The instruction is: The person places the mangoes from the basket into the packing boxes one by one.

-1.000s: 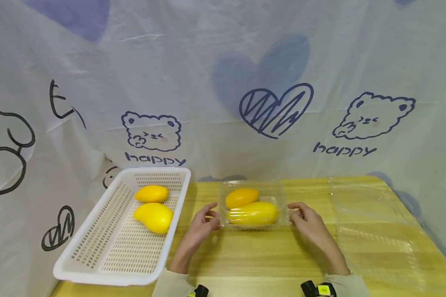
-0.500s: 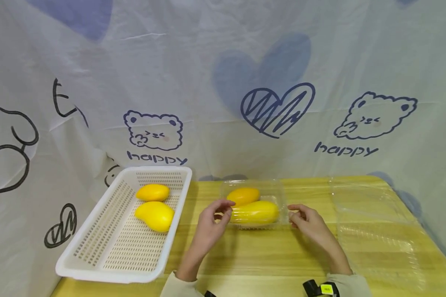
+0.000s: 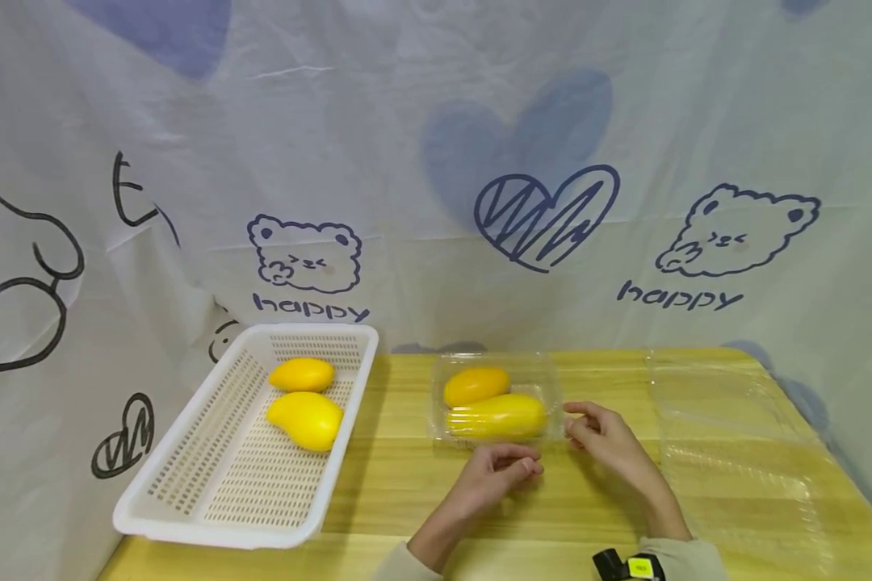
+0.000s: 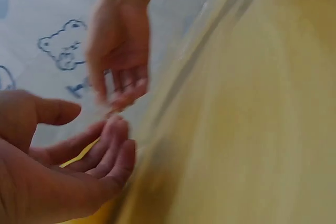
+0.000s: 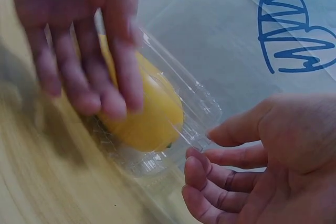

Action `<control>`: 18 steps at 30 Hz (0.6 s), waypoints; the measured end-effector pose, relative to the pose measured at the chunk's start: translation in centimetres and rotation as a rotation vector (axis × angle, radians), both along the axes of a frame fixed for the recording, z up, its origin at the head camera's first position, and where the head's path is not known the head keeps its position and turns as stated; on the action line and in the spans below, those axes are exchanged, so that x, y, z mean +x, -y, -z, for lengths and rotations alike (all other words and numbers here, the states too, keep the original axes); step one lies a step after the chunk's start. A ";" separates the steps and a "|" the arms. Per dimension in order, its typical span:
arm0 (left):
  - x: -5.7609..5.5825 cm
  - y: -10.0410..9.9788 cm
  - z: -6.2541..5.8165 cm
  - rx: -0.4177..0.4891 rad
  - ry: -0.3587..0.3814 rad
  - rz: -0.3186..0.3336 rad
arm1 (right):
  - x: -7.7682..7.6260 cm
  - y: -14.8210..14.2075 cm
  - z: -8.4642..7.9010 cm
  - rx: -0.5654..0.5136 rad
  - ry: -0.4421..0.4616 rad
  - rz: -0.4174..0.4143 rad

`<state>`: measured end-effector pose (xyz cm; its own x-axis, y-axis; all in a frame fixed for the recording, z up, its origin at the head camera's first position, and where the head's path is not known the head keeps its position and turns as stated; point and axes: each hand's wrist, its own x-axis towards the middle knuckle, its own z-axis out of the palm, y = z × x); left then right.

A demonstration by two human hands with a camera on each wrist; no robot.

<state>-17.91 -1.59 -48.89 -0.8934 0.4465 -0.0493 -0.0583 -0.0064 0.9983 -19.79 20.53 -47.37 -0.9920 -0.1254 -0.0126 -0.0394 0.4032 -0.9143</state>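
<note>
A clear plastic fruit box (image 3: 526, 373) holds two mangoes: an orange-yellow mango (image 3: 475, 387) behind and a longer yellow mango (image 3: 497, 417) in front. Clear plastic passes over the front mango, with glare on it. My right hand (image 3: 606, 438) is at the box's right side; in the right wrist view its thumb and index finger pinch the box edge (image 5: 206, 116). Just in front of the box's near edge is my left hand (image 3: 490, 478), fingers loosely bent and holding nothing. It looks blurred in the right wrist view, where it partly covers the mango (image 5: 157, 111).
A white perforated basket (image 3: 134, 516) at the left contains two more mangoes (image 3: 305, 420). Thin transparent plastic containers (image 3: 741, 452) lie on the wooden table (image 3: 552, 524) at the right. A printed cloth (image 3: 421, 282) hangs behind the table.
My left hand has moved from the box's left side over its left front corner to below its front edge, going right. My right hand stays at the right side.
</note>
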 end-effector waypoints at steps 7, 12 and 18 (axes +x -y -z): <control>-0.2 -2.6 2.0 0.294 0.289 -0.163 | -0.2 0.1 0.1 -0.003 -0.007 -0.006; -0.4 -4.0 2.3 0.420 0.384 -0.245 | 0.0 -0.4 0.1 0.006 -0.005 -0.001; -0.6 -5.0 2.1 0.446 0.460 -0.337 | 0.0 -0.4 0.2 -0.008 -0.005 -0.004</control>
<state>-18.48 3.44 -51.03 -0.9188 0.2162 -0.3303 -0.3948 -0.4993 0.7713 -19.83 20.98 -47.56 -0.9916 -0.1293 -0.0071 -0.0451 0.3959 -0.9172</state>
